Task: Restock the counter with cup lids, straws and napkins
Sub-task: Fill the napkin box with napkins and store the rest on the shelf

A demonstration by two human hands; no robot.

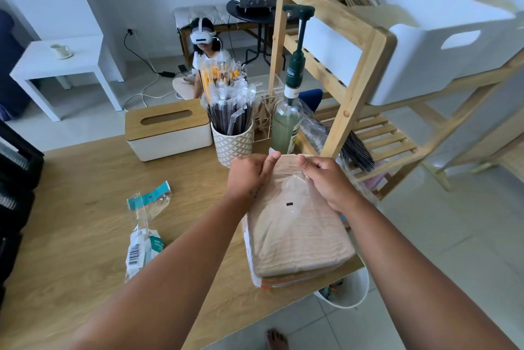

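Note:
A plastic-wrapped pack of beige napkins (297, 230) lies on the wooden counter (71, 225) near its right edge. My left hand (251, 175) pinches the far left end of the wrapper, thumb up. My right hand (326, 179) grips the far right end of the same wrapper. Behind the pack stands a patterned cup (234, 145) full of wrapped straws (226, 94). A tissue box with a wooden slotted lid (167, 131) sits to the cup's left. Clear cup lids (314, 131) in plastic lie on the shelf behind my right hand.
Torn empty wrappers (144, 225) lie on the counter at left. A syrup bottle with a green pump (286, 122) stands by the cup. A wooden shelf rack (365, 71) with a white bin (425, 37) stands right. A white bucket (351, 290) sits below the counter's edge. A person wearing a headset (202, 51) sits on the floor.

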